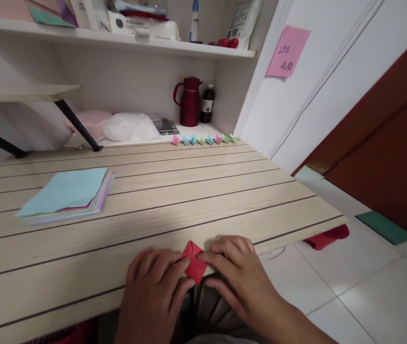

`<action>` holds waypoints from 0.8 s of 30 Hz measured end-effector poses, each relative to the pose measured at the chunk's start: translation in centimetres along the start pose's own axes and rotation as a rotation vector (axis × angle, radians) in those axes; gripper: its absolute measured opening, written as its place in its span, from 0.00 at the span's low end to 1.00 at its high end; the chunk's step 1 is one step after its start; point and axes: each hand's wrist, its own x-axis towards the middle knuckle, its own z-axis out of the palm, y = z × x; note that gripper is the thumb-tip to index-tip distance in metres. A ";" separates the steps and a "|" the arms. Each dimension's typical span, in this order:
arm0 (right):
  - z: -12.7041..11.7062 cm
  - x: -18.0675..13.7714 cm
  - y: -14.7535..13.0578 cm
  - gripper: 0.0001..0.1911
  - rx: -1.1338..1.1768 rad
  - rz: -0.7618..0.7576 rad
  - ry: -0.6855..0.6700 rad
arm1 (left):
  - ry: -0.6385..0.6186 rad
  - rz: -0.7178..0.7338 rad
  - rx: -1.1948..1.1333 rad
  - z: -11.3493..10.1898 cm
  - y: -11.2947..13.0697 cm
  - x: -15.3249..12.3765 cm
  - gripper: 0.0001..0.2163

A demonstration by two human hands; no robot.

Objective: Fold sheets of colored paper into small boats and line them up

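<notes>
both hands press a small folded red paper flat at the near edge of the wooden bench; the left hand pins its left side with curled fingers, and the right hand pinches its right corner with fingertips closed on it. a stack of coloured sheets lies well apart to the left, and a row of tiny folded boats lines the far edge.

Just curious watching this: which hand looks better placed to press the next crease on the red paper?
Probably the right hand: its fingertips already lie on the red paper, while the left hand steadies its edge.
</notes>
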 end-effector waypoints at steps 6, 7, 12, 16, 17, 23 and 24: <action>-0.2 0.9 0.1 0.10 0.006 0.043 0.000 | -0.024 -0.025 -0.054 0.3 -0.3 0.8 0.09; -0.2 1.1 0.2 0.09 -0.006 0.047 0.003 | -0.020 -0.035 -0.054 0.3 -0.3 1.0 0.08; 0.0 1.8 0.6 0.07 0.045 0.055 0.040 | 0.026 -0.097 -0.072 0.7 0.3 1.5 0.07; 0.6 1.8 0.7 0.03 0.109 0.091 0.095 | 0.090 -0.188 -0.095 0.9 1.1 1.8 0.07; 0.8 1.8 0.6 0.02 0.110 0.101 0.113 | 0.106 -0.207 -0.097 1.0 1.3 1.9 0.07; 1.7 2.2 -0.1 0.07 0.009 0.154 0.194 | 0.103 -0.250 -0.009 1.5 2.1 2.5 0.07; 1.7 2.3 -0.2 0.08 0.002 0.161 0.191 | 0.093 -0.258 0.020 1.6 2.1 2.6 0.07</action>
